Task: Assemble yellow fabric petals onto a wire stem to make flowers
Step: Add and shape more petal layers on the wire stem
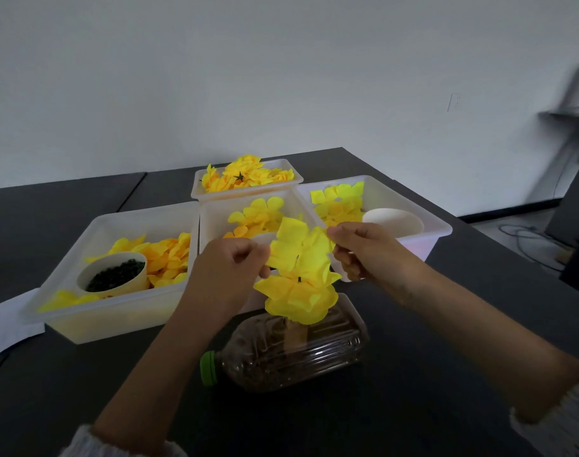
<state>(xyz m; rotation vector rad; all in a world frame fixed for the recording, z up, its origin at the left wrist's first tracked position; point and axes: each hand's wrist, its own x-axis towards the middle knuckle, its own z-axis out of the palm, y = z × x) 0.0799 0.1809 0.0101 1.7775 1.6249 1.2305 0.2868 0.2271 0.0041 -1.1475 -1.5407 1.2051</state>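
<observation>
Both hands share the grip: the left hand pinches the left edge of a yellow petal layer and the right hand pinches its upper right edge, fingers curled onto the fabric and holding it spread between them. The layer sits tilted just above the stacked petals already threaded on the wire stem, whose dark tip shows right below the held piece. The stem stands upright from a plastic bottle lying on its side on the dark bench. So the stem's long axis runs vertically, straight below the grip. I judge the next move is a downward push, hole over tip; both hands sit about equally near.
</observation>
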